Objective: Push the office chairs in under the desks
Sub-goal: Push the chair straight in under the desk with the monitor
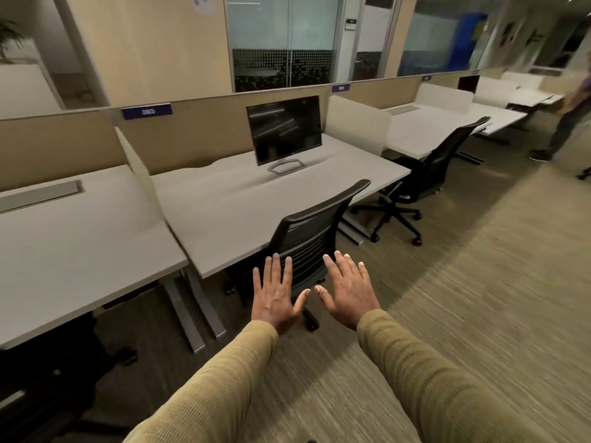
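Furthest left of the monitor (284, 129), a pale worktop (64, 244) runs to the frame's edge with a grey slot cover set into it, and the dark shape of a chair (48, 372) shows beneath its near edge, too shadowed to make out well. A low divider panel (137, 174) separates that surface from the middle worktop (224, 215), which carries the monitor on its stand toward the back. In front of the monitor, a black mesh-backed office chair (313, 228) sits with its seat tucked under the middle worktop's near edge and its backrest just clear of it. The left hand (275, 298) is held flat with fingers spread, palm facing the chair's back, gripping nothing; whether it touches the mesh cannot be told. The right hand (347, 292) sits just beside it in the same pose, fingers fanned wide and empty, thumbs of the two hands nearly meeting. Both arms wear olive knit sleeves (425, 378). To the right of the monitor, past another divider, a second black chair (425, 177) stands turned at an angle, its wheeled base out on the floor beside the next worktop (425, 129) rather than under it. Further right, a blurred standing person (569, 116) is near the far end of the row, on the striped carpet (479, 298).
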